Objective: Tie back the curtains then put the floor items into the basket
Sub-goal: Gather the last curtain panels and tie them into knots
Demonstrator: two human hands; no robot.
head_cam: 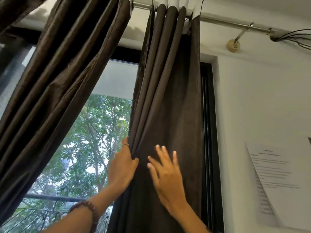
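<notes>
A person at a window works on the right curtain (170, 105), a dark brown panel hanging in deep pleats from a metal rod (223, 22) and covering the window's right side, its outer edge falling beside the black window frame (208, 125). The left curtain (55, 68), of shinier brown cloth, sweeps down and away toward the lower left, leaving a wide wedge of bare glass (94, 140) between the two panels, with trees beyond. To the right runs a white wall (262, 101), where a printed sheet of paper (277, 179) is stuck, one edge lifting; its text is too blurred to read.

The left hand (123, 167) reaches up from the lower left, forearm raised, and grips the curtain's inner edge, thumb on the near face and fingers wrapped behind the gathered folds. A thin ring (125, 144) shows on one finger and a beaded bracelet (87, 209) circles the wrist. The right hand (165, 175) rises from the bottom centre with fingers spread and straight, holding nothing, lying against or just in front of the flat part of the cloth; motion blur hides whether it touches. The two hands sit close together, a single fold between them. The basket and the floor are out of view.
</notes>
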